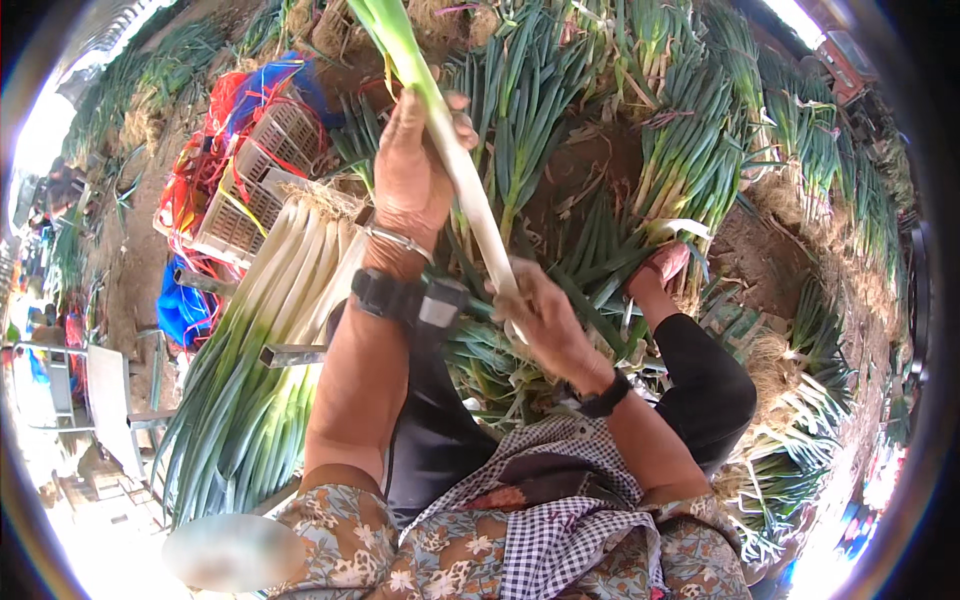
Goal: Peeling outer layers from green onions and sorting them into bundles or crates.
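Observation:
A single long green onion (467,180) slants across the middle, its green leaves running off the top edge and its white end toward me. My left hand (412,165) is closed around the stalk just below the leaves. At the lower white end, my right hand (540,312) has its fingers wrapped on the stalk; it is slightly blurred, and the root tip is partly covered. Left of my left forearm lies a thick pile of green onions (290,265) with bare white stalks, roots at the far end and green leaves toward me.
A beige plastic crate (250,180) with red and blue plastic strips stands at the left. Metal bars (290,355) jut out beside the pile. Bundles of unpeeled green onions (695,150) cover the ground ahead and to the right. My foot (662,265) rests among them.

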